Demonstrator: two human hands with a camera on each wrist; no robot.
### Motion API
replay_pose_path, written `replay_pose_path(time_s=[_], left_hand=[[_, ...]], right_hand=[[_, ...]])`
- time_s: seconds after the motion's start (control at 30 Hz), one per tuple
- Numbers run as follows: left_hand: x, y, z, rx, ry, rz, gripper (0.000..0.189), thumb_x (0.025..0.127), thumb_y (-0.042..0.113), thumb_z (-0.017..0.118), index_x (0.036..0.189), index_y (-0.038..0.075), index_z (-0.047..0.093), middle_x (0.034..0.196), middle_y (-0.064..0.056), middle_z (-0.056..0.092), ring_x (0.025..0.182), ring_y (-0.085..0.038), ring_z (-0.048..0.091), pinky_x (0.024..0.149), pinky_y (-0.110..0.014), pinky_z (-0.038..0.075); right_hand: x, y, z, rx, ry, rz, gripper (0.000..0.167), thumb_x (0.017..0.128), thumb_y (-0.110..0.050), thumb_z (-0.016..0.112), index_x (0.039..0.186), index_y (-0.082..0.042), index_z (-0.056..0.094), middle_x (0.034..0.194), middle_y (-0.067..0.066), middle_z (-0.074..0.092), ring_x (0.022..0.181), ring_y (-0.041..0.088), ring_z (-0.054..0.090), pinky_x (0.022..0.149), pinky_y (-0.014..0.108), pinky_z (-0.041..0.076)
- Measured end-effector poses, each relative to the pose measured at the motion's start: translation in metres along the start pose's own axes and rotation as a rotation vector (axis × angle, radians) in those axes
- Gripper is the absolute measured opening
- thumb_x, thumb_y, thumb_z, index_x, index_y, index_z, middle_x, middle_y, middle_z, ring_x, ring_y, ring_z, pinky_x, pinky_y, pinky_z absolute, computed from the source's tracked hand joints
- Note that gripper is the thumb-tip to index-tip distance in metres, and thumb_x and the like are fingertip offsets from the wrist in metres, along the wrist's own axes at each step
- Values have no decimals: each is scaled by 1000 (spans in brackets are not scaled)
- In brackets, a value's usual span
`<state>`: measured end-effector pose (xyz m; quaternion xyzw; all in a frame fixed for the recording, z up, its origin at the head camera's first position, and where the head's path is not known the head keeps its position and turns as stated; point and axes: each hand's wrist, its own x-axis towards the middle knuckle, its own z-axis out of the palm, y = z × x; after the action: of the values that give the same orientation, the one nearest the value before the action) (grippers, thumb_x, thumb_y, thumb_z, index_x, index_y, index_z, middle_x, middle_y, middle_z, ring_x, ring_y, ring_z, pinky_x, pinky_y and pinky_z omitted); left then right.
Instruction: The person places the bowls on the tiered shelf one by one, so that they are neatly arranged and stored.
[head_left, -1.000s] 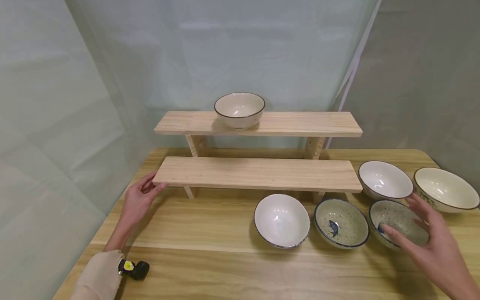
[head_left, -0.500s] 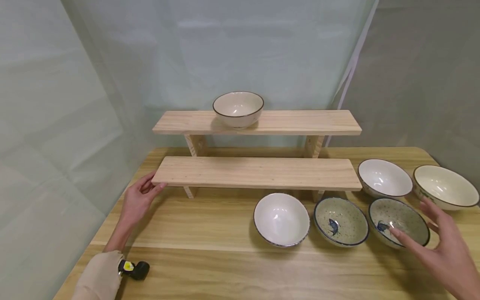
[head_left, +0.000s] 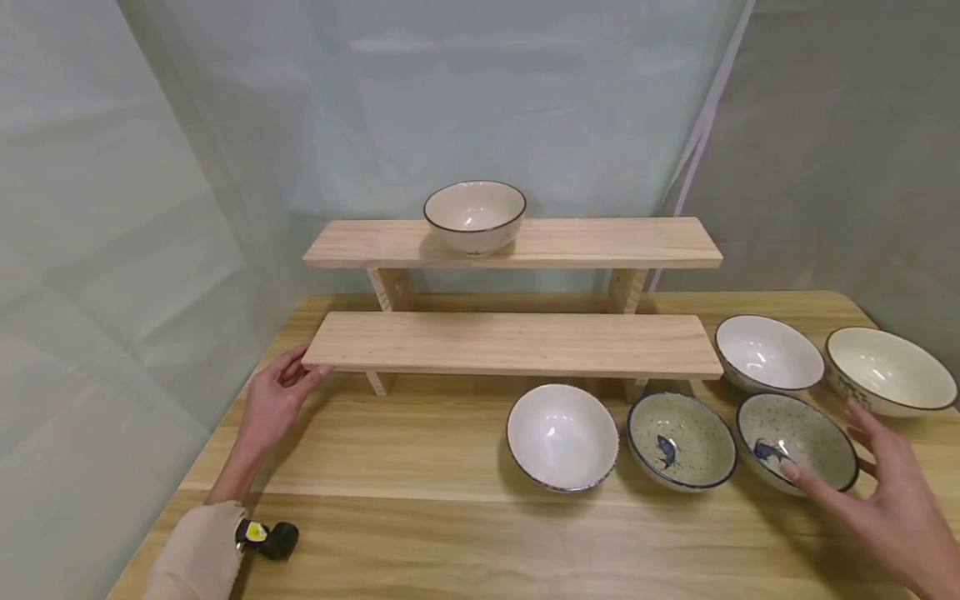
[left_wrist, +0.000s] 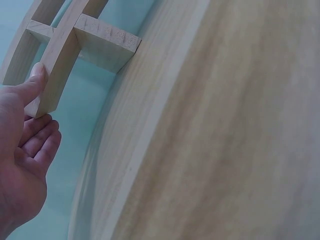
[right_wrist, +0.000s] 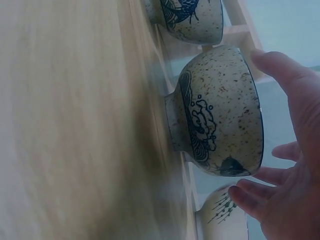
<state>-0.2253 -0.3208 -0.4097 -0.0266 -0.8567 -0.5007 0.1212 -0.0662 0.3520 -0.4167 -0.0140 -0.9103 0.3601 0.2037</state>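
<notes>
My left hand [head_left: 273, 400] holds the left end of the lower board of a two-tier wooden shelf [head_left: 510, 343]. In the left wrist view, the thumb lies on one face of the board and the fingers curl by its end. At the right, my right hand [head_left: 873, 492] is spread around the rim of a speckled bowl [head_left: 806, 433] with a blue fish inside. The right wrist view shows this bowl's [right_wrist: 220, 110] blue wave pattern, with thumb and fingers over its mouth; contact with the rim is unclear.
A dark-rimmed bowl [head_left: 475, 218] stands on the upper board. Left of the right hand's bowl are a second speckled bowl [head_left: 693, 437] and a white bowl [head_left: 562, 437]. Behind them stand another white bowl [head_left: 768, 354] and a cream bowl [head_left: 892, 371].
My right hand has drawn back a little to the right from over the speckled bowl, showing more of its inside. The left hand keeps its place on the shelf.
</notes>
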Motion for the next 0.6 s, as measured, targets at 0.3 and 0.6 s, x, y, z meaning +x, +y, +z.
replay_pose_path(time_s=[0.3,0.6], left_hand=[[0,1,0,-22,-2,6,66,103,27,69,155,-5,43,146,-28,53,120,-4,58,86,-8,48],[1,0,-1,-3,-1,-5,66,103,29,68,155,-3,43,147,-27,52,124,-12,58,86,-7,47]], right_hand=[[-2,6,3,-1,-53,24,106,85,-12,85,162,6,15,148,47,27,137,56,25,91,-3,14],[-3,9,6,9,-70,23,112,82,-13,88,162,8,12,151,48,23,139,55,20,101,2,7]])
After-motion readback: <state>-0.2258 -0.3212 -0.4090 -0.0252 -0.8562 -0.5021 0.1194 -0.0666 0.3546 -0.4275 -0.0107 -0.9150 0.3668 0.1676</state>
